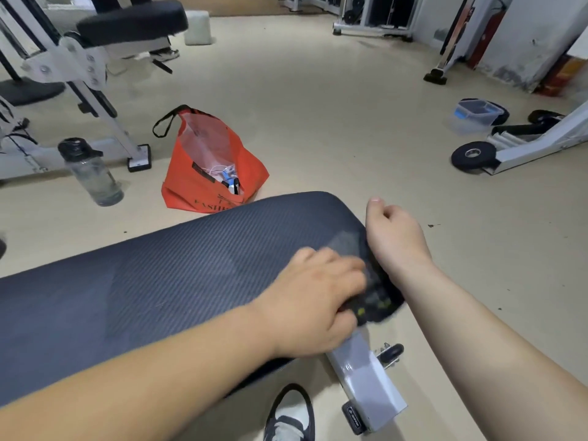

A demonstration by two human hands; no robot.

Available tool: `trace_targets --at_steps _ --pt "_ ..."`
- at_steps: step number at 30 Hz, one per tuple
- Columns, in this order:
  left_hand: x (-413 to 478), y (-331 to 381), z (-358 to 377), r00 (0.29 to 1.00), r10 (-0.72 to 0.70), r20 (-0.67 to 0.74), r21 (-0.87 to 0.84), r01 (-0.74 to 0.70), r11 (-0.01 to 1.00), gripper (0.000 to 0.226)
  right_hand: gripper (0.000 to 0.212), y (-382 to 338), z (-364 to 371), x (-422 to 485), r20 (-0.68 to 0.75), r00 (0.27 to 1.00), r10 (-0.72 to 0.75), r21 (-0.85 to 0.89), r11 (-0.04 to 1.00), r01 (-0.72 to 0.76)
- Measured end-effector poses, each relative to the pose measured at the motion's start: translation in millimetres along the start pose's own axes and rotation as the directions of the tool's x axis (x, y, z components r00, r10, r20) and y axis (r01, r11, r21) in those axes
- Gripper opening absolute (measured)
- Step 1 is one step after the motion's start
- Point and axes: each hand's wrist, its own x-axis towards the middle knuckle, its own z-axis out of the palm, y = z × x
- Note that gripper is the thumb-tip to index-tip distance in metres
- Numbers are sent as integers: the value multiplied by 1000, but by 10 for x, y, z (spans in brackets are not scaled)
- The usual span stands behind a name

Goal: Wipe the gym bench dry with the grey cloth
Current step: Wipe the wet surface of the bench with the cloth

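The gym bench [165, 281] has a dark ribbed pad that runs from the left edge to the middle of the view. A dark grey cloth [374, 297] is bunched at the pad's right end. My left hand [315, 300] presses down on the cloth with its fingers curled over it. My right hand [391, 237] sits just past the bench's end, loosely curled, touching the cloth's far edge; its grip is hidden. A lighter patch shows on the pad near the cloth.
An orange bag [210, 173] and a water bottle [90, 173] stand on the floor beyond the bench. The bench's grey foot [366, 377] juts out below my hands, by my shoe [291, 415]. Weight plates [474, 154], a plastic box [477, 113] and machine frames stand around.
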Motion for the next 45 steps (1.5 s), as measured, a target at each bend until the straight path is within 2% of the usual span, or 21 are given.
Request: trace_targets --at_steps 2,3,6,9,12,15,17,20,23,26,28,30,32,34,36,37,39,40,42,44,45 --pt "-134 -267 -123 983 172 66 -106 -165 981 30 49 -2 -23 -35 -9 999 -44 -56 997 43" --pt "-178 -455 -155 987 141 77 -107 -133 985 30 51 -11 -30 -72 -6 998 -55 -68 996 55" --pt "-300 -986 -216 962 -270 -32 -18 269 963 33 50 -74 -7 -176 24 996 -89 -71 993 90" --pt "-385 -1014 -208 776 -610 -161 7 619 785 23 42 -176 63 -246 59 988 -140 -96 985 146" --pt "-578 -511 -159 808 -569 -152 -31 572 820 23 36 -327 166 -320 106 969 -223 -93 968 233" --pt "-1030 -82 -206 966 -251 -58 -101 244 964 28 30 -476 265 -436 148 931 -333 -90 933 348" --pt "-1282 -213 -349 993 -109 38 -134 113 984 31 32 -541 321 -523 192 906 -377 -85 914 398" --pt "-1494 -640 -441 941 -339 6 -1 339 941 30 34 -618 366 -632 242 874 -422 -80 889 451" --pt "-1530 -706 -436 733 -669 -128 205 679 705 26 35 -680 365 -713 275 849 -452 -65 872 485" --pt "-1503 -323 -352 750 -644 -154 190 662 725 23 36 -705 377 -737 282 826 -488 -59 850 523" --pt "-1465 -80 -450 744 -652 -143 -50 653 756 20 40 -700 357 -718 278 819 -502 -40 846 532" --pt "-1337 28 -607 702 -712 -1 -491 620 612 10 44 -655 314 -670 278 828 -486 -14 860 510" --pt "-1129 49 -789 704 -694 152 -829 473 298 10 51 -570 237 -572 236 851 -468 17 878 478" --pt "-950 -82 -889 713 -661 233 -940 341 36 11 58 -499 125 -474 136 897 -420 91 907 411" --pt "-846 -292 -914 669 -674 314 -935 342 -96 15 63 -439 30 -408 85 941 -328 136 939 315" --pt "-818 -410 -894 608 -733 303 -907 421 -25 13 64 -404 8 -390 78 951 -299 130 949 287" --pt "-838 -667 -770 513 -852 101 -671 668 322 19 63 -340 28 -364 94 949 -301 97 951 292" --pt "-870 -709 -736 532 -845 -56 -498 719 485 27 61 -325 49 -367 120 945 -305 75 952 298" --pt "-942 -683 -675 733 -643 -222 -277 585 763 42 56 -287 109 -354 165 945 -282 5 958 285" --pt "-979 -580 -617 929 -364 -60 -88 358 929 50 53 -244 162 -298 163 953 -255 -64 961 268" --pt "-971 -560 -550 963 -256 85 10 256 967 51 52 -228 172 -270 135 961 -243 -80 964 255"
